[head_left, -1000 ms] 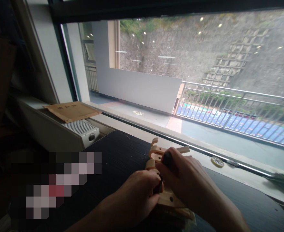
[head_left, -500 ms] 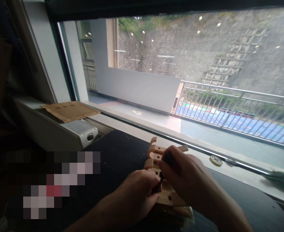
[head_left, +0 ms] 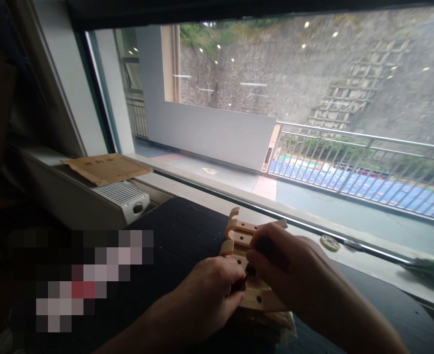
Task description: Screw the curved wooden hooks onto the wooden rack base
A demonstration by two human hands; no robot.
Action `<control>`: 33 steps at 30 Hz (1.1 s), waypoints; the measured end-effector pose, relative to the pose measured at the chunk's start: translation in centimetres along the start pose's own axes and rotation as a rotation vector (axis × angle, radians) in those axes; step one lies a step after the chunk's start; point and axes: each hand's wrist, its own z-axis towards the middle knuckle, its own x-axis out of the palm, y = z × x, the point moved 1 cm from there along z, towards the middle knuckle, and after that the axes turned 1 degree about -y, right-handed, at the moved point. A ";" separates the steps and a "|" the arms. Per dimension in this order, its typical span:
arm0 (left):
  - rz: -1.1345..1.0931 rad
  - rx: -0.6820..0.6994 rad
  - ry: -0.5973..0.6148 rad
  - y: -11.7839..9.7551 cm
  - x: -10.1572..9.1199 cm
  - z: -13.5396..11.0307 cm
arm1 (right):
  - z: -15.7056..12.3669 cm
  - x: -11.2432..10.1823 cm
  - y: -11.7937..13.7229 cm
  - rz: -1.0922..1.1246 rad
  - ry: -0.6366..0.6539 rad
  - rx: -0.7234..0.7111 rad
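Several pale wooden hooks [head_left: 244, 238], strips with one curled end and dark screw holes, lie side by side on the black table. My right hand [head_left: 289, 250] is closed around the black handle of a screwdriver [head_left: 264, 244], tilted down over the wood. Its dark shaft runs toward my left fingertips. My left hand [head_left: 215, 290] rests at the near left edge of the hooks, thumb and forefinger pinched around the lower shaft area. What exactly they grip there is hidden. Beneath the nearest strip sits a clear plastic bag [head_left: 289, 327] with more wooden pieces.
The black table [head_left: 187, 231] meets a window sill. On the sill lie a roll of tape [head_left: 329, 243] and a green item [head_left: 433, 275] at right. A brown envelope [head_left: 108, 167] rests on a white vented unit [head_left: 128, 204] at left. A blurred patch covers the lower left.
My right hand has turned slightly on the screwdriver handle, its wrist and forearm shifting a little to the right. My left hand stays nearly where it was.
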 end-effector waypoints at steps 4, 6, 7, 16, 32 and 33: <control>0.010 0.006 -0.009 0.0 0.0 0.0 | -0.5 -0.3 0.5 0.097 -0.002 -0.078; 0.009 0.013 -0.014 0.1 0.1 -0.1 | -0.4 -0.3 0.5 0.109 0.017 -0.088; 0.009 0.015 -0.016 0.1 0.1 -0.1 | -0.3 -0.3 0.5 0.104 0.023 -0.083; 0.015 0.010 -0.018 0.2 0.2 -0.1 | 0.2 -0.6 1.1 0.117 0.021 -0.041; 0.026 0.007 0.006 -0.2 -0.1 -0.1 | 0.3 -0.8 1.3 0.168 0.082 -0.037; 0.024 0.004 0.007 -0.1 -0.1 -0.1 | 0.2 -0.8 1.4 0.175 0.093 -0.045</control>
